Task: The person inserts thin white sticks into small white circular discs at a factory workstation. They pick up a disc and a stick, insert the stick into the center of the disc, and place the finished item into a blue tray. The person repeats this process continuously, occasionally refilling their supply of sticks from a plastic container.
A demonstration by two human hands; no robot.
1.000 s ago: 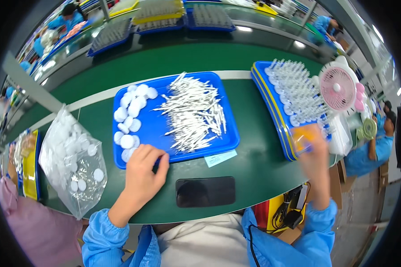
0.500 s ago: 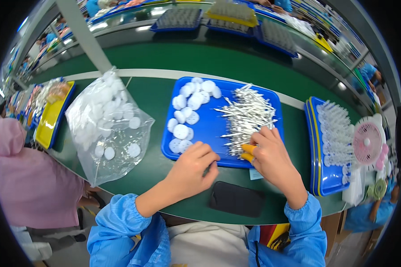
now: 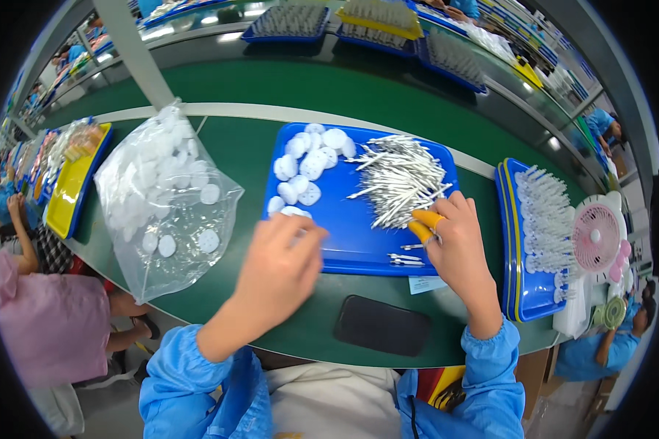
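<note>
In front of me a blue tray (image 3: 344, 241) holds round white discs with small holes (image 3: 313, 165) on its left and a heap of thin white rods with pointed metallic tips (image 3: 399, 179) on its right. My left hand (image 3: 282, 252) is over the tray's lower left corner by the discs, its curled fingers smeared by motion. Yellow finger covers sit on two fingers of my right hand (image 3: 452, 238). Those two fingertips are drawn together beside the rods; anything between them is too small to make out. Below them a few separate rods (image 3: 406, 259) lie near the tray's front edge.
Left of the tray lies a clear plastic bag (image 3: 172, 197) of white discs. A black phone (image 3: 383, 325) rests near the table edge. To the right are stacked trays of clear plastic parts (image 3: 542, 212) and a pink fan (image 3: 595, 235). A person in pink (image 3: 51, 314) is at left.
My left hand has moved left and toward me, from the tray's front middle to its discs. My right hand has shifted slightly right and away, uncovering a few rods. The view has turned slightly.
</note>
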